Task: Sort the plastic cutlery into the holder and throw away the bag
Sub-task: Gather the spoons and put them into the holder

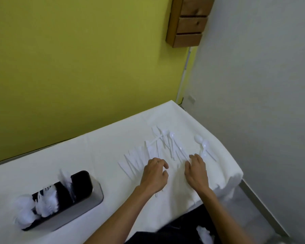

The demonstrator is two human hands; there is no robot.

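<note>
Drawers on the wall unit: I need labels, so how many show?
3, stacked vertically in the wooden wall unit: top drawer, middle drawer, bottom drawer. More may be cut off above the frame.

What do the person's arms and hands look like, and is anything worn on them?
Both forearms are bare; no sleeve is in view. The left hand and the right hand wear no gloves, and neither wrist shows a watch. A small glint on a left finger may be a ring.
</note>
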